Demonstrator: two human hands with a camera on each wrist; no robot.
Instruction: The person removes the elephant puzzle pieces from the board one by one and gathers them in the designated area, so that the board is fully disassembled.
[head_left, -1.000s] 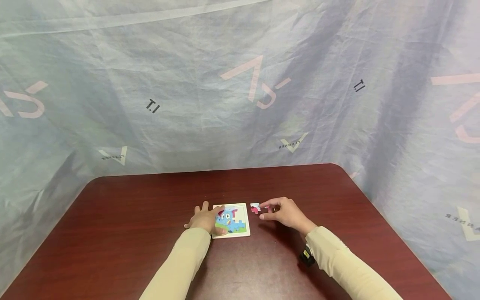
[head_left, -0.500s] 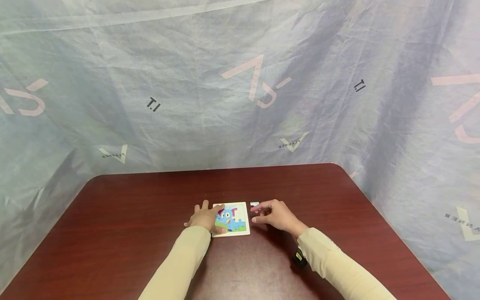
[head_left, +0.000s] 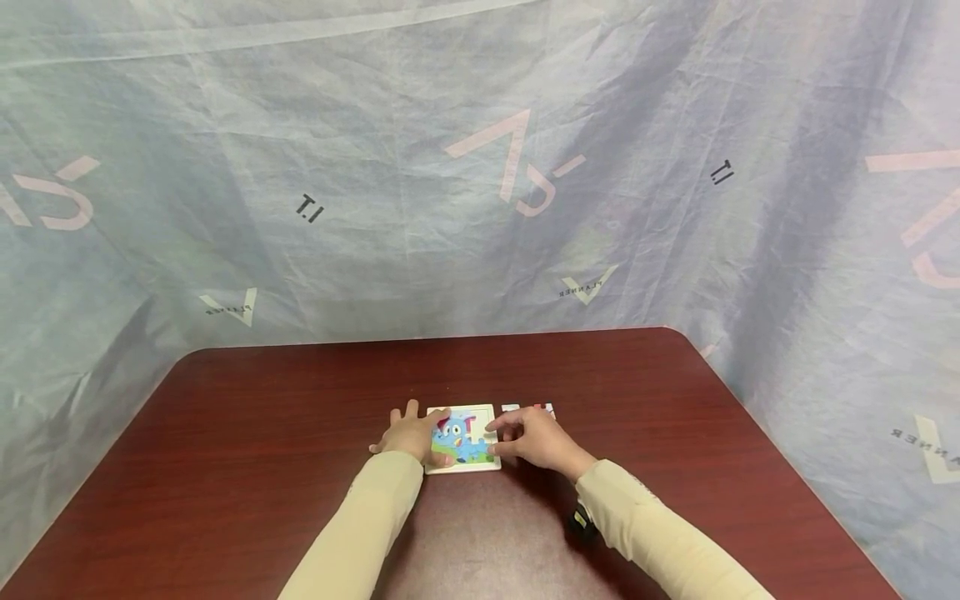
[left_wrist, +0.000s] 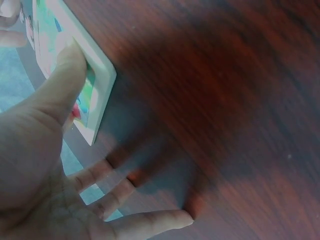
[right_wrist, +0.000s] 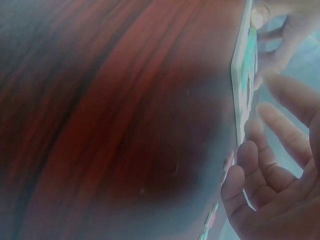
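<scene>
The right-hand grip (head_left: 532, 437) stands at the right edge of the puzzle board (head_left: 468, 468), loosely spread, its thumb and forefinger curved and parted, the forefinger on the far side. The left-hand grip (head_left: 407, 436) is spread wide over the board's left side: the thumb rests on its near part, the forefinger lies at its far left corner, and the remaining fingers reach onto the table (head_left: 300, 433). Between the two hands shows the blue animal picture (head_left: 456, 432) on green ground, with a pale unfilled patch toward its far right.

Just right of the board, on the table, lie a light piece (head_left: 510, 407) and, farther right, a pink-and-white piece (head_left: 547, 407). The right hand stands in front of both and hides their near parts; the left hand covers the board's left strip.

Nearer, a black wrist device (head_left: 580, 521) hangs under the right cream sleeve (head_left: 652, 529); the left cream sleeve (head_left: 371, 508) crosses the near left. Beyond the table's far edge hangs a creased grey cloth (head_left: 375, 208) printed with letters.
</scene>
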